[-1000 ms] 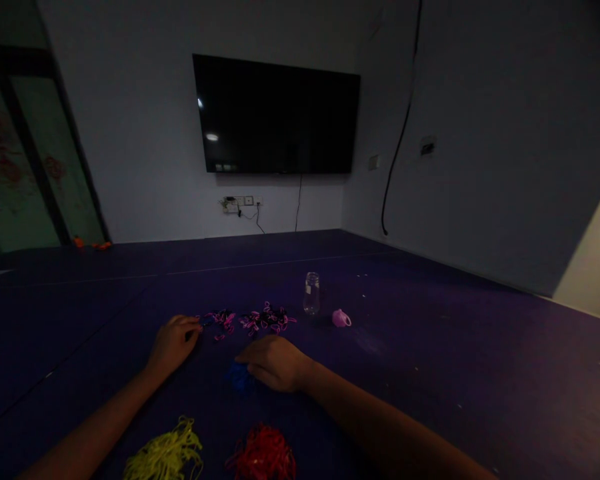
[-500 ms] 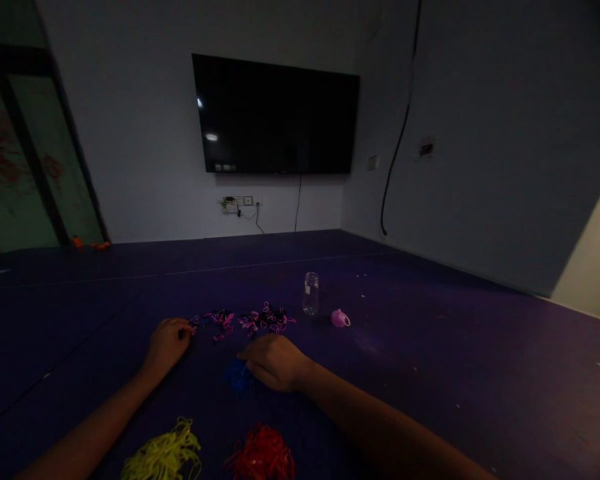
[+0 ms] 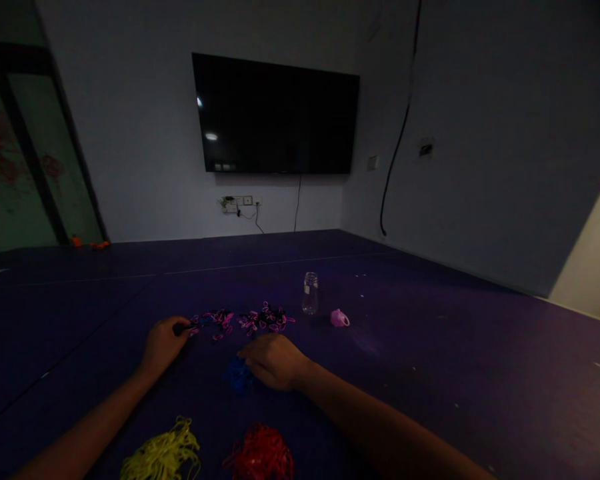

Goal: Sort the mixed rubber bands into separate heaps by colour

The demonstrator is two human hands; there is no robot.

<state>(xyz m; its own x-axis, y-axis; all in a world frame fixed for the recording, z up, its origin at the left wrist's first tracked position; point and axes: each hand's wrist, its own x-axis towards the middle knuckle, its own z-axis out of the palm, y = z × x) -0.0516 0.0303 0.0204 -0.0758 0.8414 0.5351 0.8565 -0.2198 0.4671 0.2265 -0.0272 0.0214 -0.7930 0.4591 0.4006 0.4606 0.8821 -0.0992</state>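
My left hand (image 3: 163, 345) rests at the left end of a spread of small pink, black and dark bands (image 3: 223, 320). Its thumb and fingers are curled together at the bands' edge, and what lies between them is too dark to make out. Another cluster of pink and black bands (image 3: 266, 319) lies just right of that spread. My right hand (image 3: 273, 361) is closed palm down, its fingertips on a small heap of blue rubber bands (image 3: 239, 375). Nearer to me are a yellow heap of bands (image 3: 163, 453) and a red heap (image 3: 263, 455).
A clear jar (image 3: 310, 295) without a lid stands upright beyond my right hand. Beside it lies a pink cap with a loop (image 3: 339, 318). Everything sits on a wide purple surface (image 3: 430, 373). A television (image 3: 280, 117) hangs on the far wall, with a cable (image 3: 396, 153) to its right.
My left hand has shifted very slightly and its fingers have closed a little at the bands. The right hand stays at the blue heap almost unmoved.
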